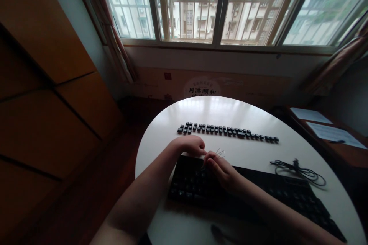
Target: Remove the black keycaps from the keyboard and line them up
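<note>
A black keyboard point(244, 195) lies at a slant on the round white table, close to me. Over its upper left part my right hand point(220, 168) is closed on a wire keycap puller point(220, 153), whose thin wires stick up past the fingers. My left hand point(193, 145) is curled at the keyboard's far left edge, its fingertips meeting those of my right hand. Whatever lies between the left fingers is hidden. Beyond both hands, several loose black keycaps point(220, 130) stand lined up in rows across the table.
The keyboard's coiled black cable point(299, 172) rests on the right of the white table point(161, 138). A dark blurred object point(217, 231) is at the near edge. Papers point(335, 134) lie on a brown surface at right. Barred windows and an orange cabinet point(43, 130) surround the table.
</note>
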Motion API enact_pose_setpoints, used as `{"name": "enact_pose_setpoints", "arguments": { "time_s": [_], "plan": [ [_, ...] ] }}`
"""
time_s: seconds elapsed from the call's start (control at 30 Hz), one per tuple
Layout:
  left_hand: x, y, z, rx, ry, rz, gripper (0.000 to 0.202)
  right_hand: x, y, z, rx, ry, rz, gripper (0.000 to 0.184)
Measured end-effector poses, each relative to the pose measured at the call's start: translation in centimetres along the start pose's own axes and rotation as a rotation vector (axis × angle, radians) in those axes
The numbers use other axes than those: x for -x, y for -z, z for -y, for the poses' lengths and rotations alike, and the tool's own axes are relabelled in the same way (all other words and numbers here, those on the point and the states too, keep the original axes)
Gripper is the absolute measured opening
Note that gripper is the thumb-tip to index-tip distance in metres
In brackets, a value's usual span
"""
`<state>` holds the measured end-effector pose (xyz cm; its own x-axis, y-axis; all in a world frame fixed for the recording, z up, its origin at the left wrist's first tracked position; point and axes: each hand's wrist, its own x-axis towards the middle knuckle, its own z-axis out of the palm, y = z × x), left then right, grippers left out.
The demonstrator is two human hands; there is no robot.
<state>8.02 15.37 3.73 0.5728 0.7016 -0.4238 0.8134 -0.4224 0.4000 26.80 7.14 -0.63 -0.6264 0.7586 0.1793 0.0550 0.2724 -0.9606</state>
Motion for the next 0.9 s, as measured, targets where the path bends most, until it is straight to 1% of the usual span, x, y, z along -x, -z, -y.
{"name": "enact_pose_setpoints", "arguments": {
  "time_s": [0.13,0.23,0.3,0.5,0.63,0.73,0.9],
  "plan": [
    [-0.2,-0.1,0.2,0.021,-0.001,0.074,0.033,0.2,-0.3,-1.2,-0.006,0.016,-0.003,0.034],
    [-0.4,0.0,0.7,0.071,-0.01,0.13,0.038,0.3,-0.2,-1.2,0.027,0.014,-0.002,0.033],
    [-0.6,0.0,0.9,0.094,-0.014,0.145,0.04,0.2,-0.2,-1.1,0.047,0.015,-0.001,0.033],
    [-0.7,-0.1,1.2,0.114,-0.018,0.137,0.039,0.0,-0.2,-1.2,0.046,0.015,0.016,0.036],
    [-0.7,-0.1,1.1,0.097,-0.023,0.123,0.037,0.1,-0.1,-1.2,0.078,-0.001,0.037,0.034],
    [-0.7,0.0,1.1,0.098,-0.037,0.116,0.038,0.1,0.0,-0.9,0.163,-0.001,0.064,0.03],
    [-1.1,-0.1,1.4,0.105,-0.052,0.107,0.045,0.2,0.1,0.2,0.395,0.022,0.108,0.02]
  ]
}}
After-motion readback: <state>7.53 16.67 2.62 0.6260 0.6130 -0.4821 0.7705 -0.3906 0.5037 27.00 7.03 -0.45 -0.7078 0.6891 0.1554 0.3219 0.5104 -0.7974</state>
